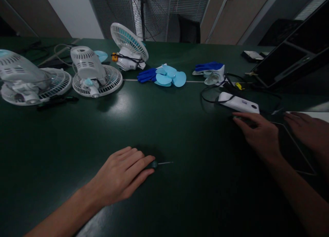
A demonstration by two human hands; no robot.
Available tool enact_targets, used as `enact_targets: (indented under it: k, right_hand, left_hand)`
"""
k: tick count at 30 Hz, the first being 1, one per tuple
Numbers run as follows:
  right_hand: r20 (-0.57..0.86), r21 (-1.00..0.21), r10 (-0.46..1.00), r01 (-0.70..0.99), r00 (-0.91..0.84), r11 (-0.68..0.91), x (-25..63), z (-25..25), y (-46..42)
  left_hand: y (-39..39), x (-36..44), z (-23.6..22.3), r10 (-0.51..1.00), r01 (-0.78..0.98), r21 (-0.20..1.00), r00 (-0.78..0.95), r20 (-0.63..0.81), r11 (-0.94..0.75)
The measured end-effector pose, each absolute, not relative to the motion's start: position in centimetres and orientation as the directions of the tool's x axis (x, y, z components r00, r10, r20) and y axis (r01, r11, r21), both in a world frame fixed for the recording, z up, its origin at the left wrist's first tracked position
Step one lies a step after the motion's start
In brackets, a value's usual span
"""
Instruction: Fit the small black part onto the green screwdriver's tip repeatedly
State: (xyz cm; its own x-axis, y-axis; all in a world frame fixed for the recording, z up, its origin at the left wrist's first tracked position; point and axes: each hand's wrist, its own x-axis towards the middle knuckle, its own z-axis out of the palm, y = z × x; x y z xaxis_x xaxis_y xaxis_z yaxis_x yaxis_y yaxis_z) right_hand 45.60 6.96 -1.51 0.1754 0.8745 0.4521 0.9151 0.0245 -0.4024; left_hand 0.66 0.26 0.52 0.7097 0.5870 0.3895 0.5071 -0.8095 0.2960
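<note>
My left hand rests on the dark green table, its fingers closed round the handle of a small screwdriver. The thin metal shaft points right, lying just above the tabletop. Further right, my right hand is in front of a white power strip. Its thumb and fingertips are pinched on a small dark green piece, mostly hidden by the fingers; I cannot make out what it is.
Another person's hand lies at the right edge. White fan heads stand at the left and back. A light-blue fan blade lies by blue-and-white gloves; more gloves and black cables are further right. A dark cabinet-like object leans there.
</note>
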Motion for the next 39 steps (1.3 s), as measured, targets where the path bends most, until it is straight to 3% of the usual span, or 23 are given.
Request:
enact_targets:
  k: [18, 29, 34, 39]
  right_hand:
    - [0.341, -0.461, 0.881, 0.875, 0.327, -0.146, 46.5, -2.2, 7.1]
    - [0.307, -0.506, 0.889, 0.849, 0.341, -0.151, 46.2, -2.0, 7.1]
    - [0.328, -0.475, 0.896, 0.872, 0.299, -0.117, 45.1, -1.0, 6.8]
    - [0.304, -0.565, 0.940, 0.824, 0.156, 0.046, 40.5, 2.5, 4.9]
  left_hand:
    - [0.3, 0.8, 0.7, 0.585, 0.508, 0.290, 0.708, 0.395, -0.811]
    - [0.3, 0.7, 0.6, 0.584, 0.502, 0.298, 0.711, 0.392, -0.812]
    - [0.3, 0.6, 0.4, 0.589, 0.505, 0.304, 0.715, 0.377, -0.807]
    - [0.3, 0.6, 0.3, 0.592, 0.512, 0.297, 0.707, 0.386, -0.806]
